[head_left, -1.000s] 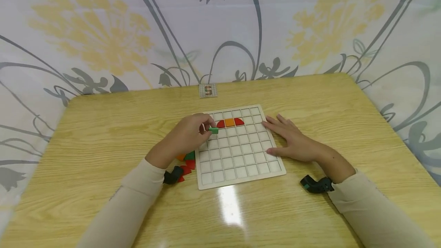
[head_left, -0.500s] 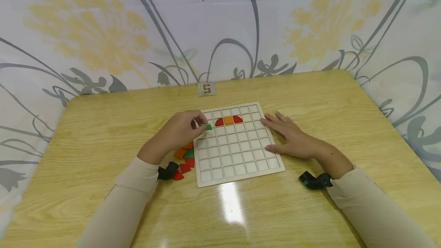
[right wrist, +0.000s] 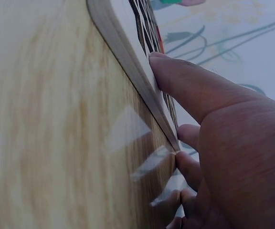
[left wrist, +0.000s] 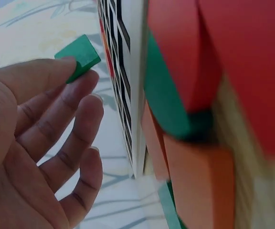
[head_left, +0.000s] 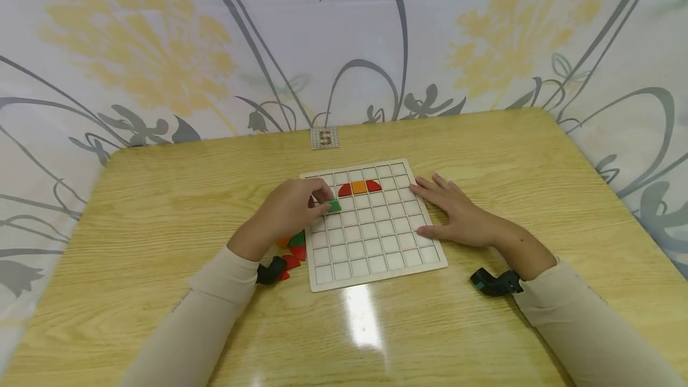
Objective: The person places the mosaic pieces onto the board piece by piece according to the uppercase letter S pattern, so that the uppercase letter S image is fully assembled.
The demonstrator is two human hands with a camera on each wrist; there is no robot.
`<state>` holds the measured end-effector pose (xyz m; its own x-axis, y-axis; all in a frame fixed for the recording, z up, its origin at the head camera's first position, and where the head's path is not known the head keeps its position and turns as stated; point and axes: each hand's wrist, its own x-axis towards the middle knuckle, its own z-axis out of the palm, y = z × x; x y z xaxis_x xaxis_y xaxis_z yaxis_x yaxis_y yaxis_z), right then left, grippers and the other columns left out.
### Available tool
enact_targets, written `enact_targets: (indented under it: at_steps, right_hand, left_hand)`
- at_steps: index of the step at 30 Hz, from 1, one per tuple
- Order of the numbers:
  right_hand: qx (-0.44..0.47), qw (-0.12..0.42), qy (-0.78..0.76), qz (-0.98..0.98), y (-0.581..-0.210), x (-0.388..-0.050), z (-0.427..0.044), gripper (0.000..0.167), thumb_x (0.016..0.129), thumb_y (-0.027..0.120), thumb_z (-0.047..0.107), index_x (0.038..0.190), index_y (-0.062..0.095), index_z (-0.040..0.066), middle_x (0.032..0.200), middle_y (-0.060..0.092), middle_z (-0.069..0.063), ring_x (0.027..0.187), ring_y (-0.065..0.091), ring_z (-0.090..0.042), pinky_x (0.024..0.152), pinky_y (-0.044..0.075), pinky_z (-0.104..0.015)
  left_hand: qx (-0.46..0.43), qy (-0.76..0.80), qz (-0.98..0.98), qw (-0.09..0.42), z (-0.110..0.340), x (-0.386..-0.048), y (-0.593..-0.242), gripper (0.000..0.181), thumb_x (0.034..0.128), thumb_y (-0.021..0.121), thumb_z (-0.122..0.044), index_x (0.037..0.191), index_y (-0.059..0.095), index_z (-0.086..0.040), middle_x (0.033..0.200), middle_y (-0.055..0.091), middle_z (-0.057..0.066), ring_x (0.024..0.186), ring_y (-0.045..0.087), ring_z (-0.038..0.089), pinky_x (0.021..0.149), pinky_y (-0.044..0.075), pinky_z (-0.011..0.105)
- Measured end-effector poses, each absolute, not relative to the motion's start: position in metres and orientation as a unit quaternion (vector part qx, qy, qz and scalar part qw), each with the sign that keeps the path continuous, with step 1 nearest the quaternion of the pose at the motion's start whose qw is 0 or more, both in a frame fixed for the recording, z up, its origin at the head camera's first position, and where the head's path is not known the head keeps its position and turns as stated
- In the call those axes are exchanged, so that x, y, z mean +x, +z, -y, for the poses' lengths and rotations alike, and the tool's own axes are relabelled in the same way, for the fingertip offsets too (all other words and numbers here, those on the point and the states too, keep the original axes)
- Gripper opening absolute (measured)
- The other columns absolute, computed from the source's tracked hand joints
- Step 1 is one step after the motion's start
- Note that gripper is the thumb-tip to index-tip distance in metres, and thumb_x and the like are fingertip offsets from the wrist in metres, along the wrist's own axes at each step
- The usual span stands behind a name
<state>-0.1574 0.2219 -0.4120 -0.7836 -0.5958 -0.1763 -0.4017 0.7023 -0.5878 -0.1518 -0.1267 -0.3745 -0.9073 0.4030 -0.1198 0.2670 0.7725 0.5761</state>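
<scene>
Where left fingers [left wrist: 70, 100] pinch it, the green tile [left wrist: 84, 50] is hidden.

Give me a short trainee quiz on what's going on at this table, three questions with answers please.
1. Which hand pinches a green piece?

2. True or false: on the grid board, an orange square sits between two red pieces.

3. What does the right hand touch?
A) the small picture card
B) the board's edge
C) the loose pieces

Key:
1. The left hand.
2. True.
3. B.
</scene>
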Motion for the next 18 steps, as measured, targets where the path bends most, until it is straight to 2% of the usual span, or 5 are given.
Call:
enact_targets:
  at_steps: [10,18]
  right_hand:
    - [-0.273,0.181,-0.263,-0.908,-0.410,-0.162,-0.222,0.086,0.093,0.067,0.048,0.161,0.021,0.021,0.169,0.007,-0.007,0.155,-0.011,-0.036,0.121,-0.006,-0.062]
    - [-0.278,0.183,-0.270,-0.903,-0.412,-0.159,-0.222,0.086,0.093,0.068,0.046,0.161,0.022,0.018,0.169,0.008,-0.009,0.155,-0.011,-0.037,0.121,-0.006,-0.063]
  left_hand:
    - [0.175,0.256,-0.947,0.080,0.115,-0.148,-0.374,0.014,0.0962,0.068,-0.020,0.110,0.070,-0.018,0.100,0.075,-0.001,0.088,0.066,0.015,0.075,0.050,0.031]
    - [0.174,0.249,-0.949,0.086,0.114,-0.148,-0.376,0.015,0.0963,0.067,-0.020,0.111,0.070,-0.017,0.101,0.075,-0.001,0.085,0.066,0.014,0.072,0.050,0.030]
